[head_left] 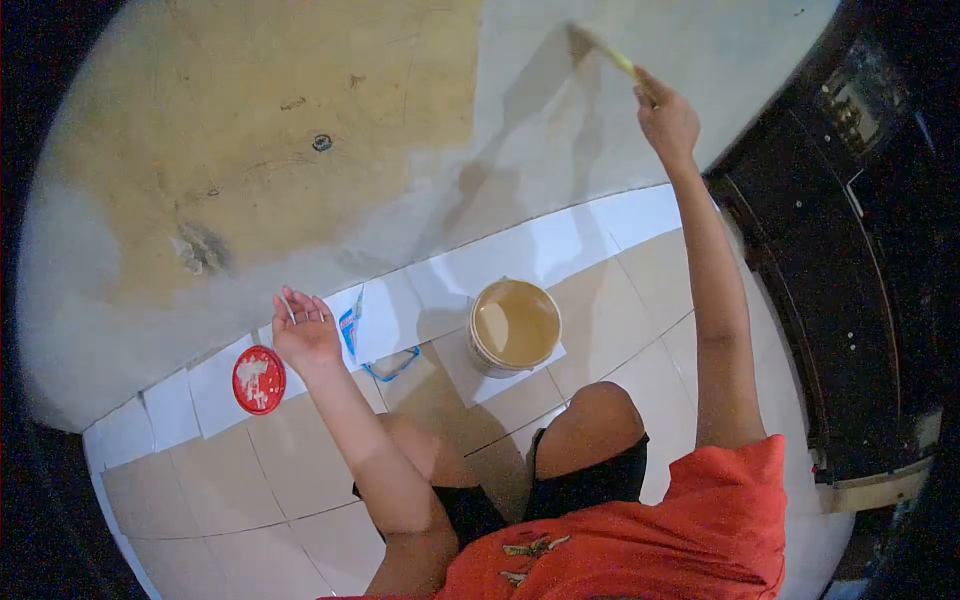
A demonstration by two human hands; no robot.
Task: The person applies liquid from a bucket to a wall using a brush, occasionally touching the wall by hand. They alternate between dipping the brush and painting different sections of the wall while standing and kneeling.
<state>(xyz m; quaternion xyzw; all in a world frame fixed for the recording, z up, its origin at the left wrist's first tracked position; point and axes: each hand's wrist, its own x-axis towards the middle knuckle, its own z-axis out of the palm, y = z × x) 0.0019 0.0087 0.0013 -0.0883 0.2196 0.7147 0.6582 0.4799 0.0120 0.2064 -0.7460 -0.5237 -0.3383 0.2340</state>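
My right hand (668, 122) is raised at the upper right, fingers wrapped round the yellow-green handle of a paintbrush (619, 60). The brush's dark bristles overlap the pale painted part of the wall (530, 110). Lower left, my left hand (305, 335) is held palm up with loosely curled, spread fingers and nothing in it. Close beside it lies a red lid (259, 381) smeared with white paint. Between my arms, in front of my knees, stands a bucket (486, 358) holding pale paint.
White paper sheets (465, 270) line the floor along the wall. A blue strap-like loop (398, 367) and a blue-printed packet (349, 325) lie near my left hand. Bare yellowish wall (260, 90) spreads at upper left. Dark furniture (840, 260) stands at the right.
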